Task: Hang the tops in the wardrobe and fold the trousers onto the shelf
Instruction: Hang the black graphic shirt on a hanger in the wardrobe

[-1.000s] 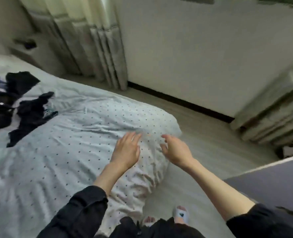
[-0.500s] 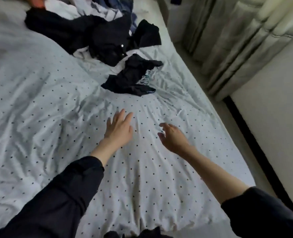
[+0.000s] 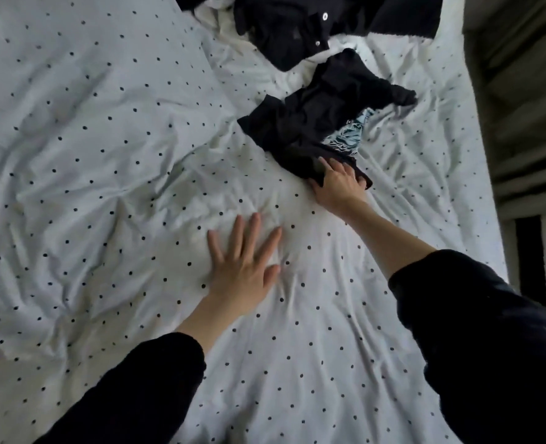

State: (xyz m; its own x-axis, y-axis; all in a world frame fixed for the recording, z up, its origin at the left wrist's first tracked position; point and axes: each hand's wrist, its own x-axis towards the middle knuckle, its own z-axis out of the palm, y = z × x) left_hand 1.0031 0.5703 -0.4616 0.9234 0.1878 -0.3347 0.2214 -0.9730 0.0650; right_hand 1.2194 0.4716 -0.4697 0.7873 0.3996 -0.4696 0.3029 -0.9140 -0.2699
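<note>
Nothing looks hung or folded yet: the right hand (image 3: 339,181) is only now closing its fingers on the near edge of a crumpled black garment (image 3: 323,123) on the dotted bedsheet (image 3: 105,155), the left hand (image 3: 243,267) pressed flat beside, more dark clothes (image 3: 297,27) heaped beyond.

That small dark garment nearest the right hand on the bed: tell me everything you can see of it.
The small dark garment is black, soft-looking cloth, crumpled in a loose heap on the polka-dot bedsheet, not folded. A pale blue patterned patch shows at its right side; whether that is lining or a separate piece, I cannot tell. Its type is unclear too. The right hand grips its near edge, fingers curled over the cloth. Its far end reaches toward the buttoned dark garment.
</note>
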